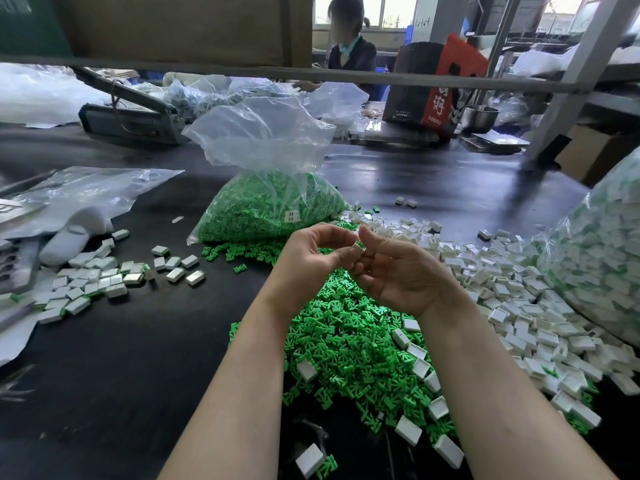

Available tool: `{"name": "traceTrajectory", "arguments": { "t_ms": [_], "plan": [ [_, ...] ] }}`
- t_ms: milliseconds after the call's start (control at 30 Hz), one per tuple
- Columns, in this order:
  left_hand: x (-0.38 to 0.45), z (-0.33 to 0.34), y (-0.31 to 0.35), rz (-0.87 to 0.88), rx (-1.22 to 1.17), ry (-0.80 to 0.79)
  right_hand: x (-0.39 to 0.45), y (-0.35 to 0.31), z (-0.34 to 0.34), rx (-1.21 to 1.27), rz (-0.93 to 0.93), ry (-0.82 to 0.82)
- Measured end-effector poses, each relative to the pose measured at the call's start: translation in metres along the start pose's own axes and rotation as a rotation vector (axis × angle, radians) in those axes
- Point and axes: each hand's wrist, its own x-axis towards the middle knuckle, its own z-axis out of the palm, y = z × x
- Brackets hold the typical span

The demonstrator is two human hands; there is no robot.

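The left forearm enters from 7 o'clock and the right from 5 o'clock. The left hand (308, 258) and the palm-up right hand (401, 278) meet at centre, each grip pinching one white piece (360, 246).

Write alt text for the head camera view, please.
The left hand and right hand pinch a small white case with a green clip in it, over a green clip pile on a dark table. White cases lie heaped at right.

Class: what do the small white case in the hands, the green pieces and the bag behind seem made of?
White case: likely moulded hard plastic, smooth, faintly glossy, crisp edges. Green pieces: likely plastic too, matte, uniform colour. Bag: thin clear plastic film, crinkled, see-through.
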Motion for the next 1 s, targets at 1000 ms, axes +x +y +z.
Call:
{"name": "traceTrajectory", "arguments": {
  "t_ms": [1000],
  "plan": [
    [0.001,0.003,0.008,-0.006,0.031,-0.014,0.008,0.014,-0.009,-0.051,-0.04,-0.135]
  ]
}}
